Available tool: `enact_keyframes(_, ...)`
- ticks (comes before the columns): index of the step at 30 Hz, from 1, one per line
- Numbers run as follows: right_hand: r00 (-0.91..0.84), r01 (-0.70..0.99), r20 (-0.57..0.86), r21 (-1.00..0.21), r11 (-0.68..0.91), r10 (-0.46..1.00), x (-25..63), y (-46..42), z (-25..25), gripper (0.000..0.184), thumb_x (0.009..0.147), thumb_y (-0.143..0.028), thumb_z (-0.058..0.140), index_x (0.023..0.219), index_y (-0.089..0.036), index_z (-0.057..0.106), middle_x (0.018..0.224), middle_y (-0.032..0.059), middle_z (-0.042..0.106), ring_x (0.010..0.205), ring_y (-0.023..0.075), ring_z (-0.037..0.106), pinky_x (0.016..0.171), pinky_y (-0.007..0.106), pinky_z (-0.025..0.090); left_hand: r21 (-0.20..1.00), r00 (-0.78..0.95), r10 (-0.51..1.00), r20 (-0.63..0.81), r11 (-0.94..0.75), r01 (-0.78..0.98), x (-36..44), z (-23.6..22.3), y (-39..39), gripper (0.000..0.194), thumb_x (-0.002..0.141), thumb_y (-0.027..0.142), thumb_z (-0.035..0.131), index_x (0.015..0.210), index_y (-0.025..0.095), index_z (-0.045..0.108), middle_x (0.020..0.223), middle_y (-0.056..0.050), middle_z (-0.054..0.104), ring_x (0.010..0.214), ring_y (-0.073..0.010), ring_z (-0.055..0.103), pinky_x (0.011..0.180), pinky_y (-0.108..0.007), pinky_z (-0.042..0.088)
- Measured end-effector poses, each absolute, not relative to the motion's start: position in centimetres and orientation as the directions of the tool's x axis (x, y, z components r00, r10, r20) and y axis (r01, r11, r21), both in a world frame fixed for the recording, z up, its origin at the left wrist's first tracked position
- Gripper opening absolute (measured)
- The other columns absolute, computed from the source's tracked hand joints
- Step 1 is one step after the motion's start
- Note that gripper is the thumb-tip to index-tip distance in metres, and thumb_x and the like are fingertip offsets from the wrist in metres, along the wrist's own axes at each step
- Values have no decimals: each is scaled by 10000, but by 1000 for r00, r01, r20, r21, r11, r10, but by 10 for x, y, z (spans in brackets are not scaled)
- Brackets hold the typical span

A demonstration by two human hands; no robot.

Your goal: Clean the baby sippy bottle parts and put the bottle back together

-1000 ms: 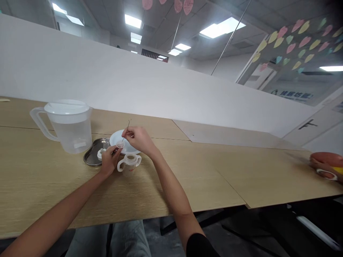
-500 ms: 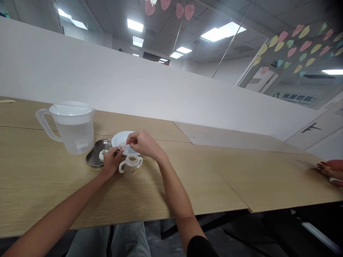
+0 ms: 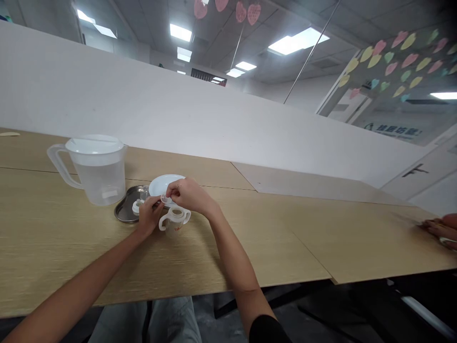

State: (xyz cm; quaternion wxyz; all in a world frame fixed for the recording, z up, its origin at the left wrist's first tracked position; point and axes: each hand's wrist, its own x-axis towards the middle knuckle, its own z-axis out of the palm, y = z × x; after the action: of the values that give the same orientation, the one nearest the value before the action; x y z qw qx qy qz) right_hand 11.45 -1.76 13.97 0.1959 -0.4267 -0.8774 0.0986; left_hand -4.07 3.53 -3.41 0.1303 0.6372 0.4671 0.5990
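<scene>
My left hand [image 3: 150, 216] and my right hand [image 3: 189, 195] meet above the table, with a small clear plastic disc [image 3: 165, 198] held in the left fingertips. The right fingers are closed against the disc, and the thin stick they held earlier is almost entirely hidden in them. Just below stands a clear two-handled sippy cup [image 3: 174, 223] with no lid, close to my left hand. Behind the hands lies a white plate [image 3: 160, 185]. A steel kidney tray [image 3: 125, 211] to the left carries a white screw collar [image 3: 136, 207].
A clear plastic pitcher [image 3: 96, 171] with a white lid stands left of the tray on the wooden table [image 3: 250, 243]. A white partition [image 3: 178, 119] runs along the far side. Another person's hand [image 3: 441, 229] rests at the right edge.
My right hand has moved slightly left and down, closer to the disc, and now hides it partly. The other person's hand has shifted little, and the view has barely moved.
</scene>
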Motion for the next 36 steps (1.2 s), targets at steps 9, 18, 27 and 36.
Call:
enact_keyframes(9,-564,777,231,-177,604,793,99,-5,123,240,818,-55,526,844,-162,740,896,51,745,835,163,632,752,248,425,704,-139,750,646,-515,489,-43,-36,38,256,801,361,552,809,169,723,832,-87,726,761,-204,648,697,-303,493)
enact_keyframes(18,-467,633,450,-430,643,761,112,-39,150,165,910,-135,586,925,-185,742,944,24,761,802,121,668,761,230,475,709,-131,765,630,-498,499,-41,-33,39,252,825,379,544,802,187,705,842,-79,732,757,-195,645,722,-298,481)
enact_keyframes(27,-419,623,506,-443,644,754,106,-36,145,188,890,-115,627,884,-205,792,954,34,782,854,144,708,782,235,495,739,-131,794,593,-472,481,-41,-28,37,208,815,335,549,729,185,665,727,-52,682,716,-185,617,695,-288,468)
enact_keyframes(36,-435,660,445,-434,614,783,102,-26,137,213,880,-117,623,882,-225,806,966,37,785,893,165,722,811,244,499,767,-127,815,565,-463,444,-41,-27,35,246,815,368,537,675,191,636,650,-35,622,668,-178,579,642,-283,434)
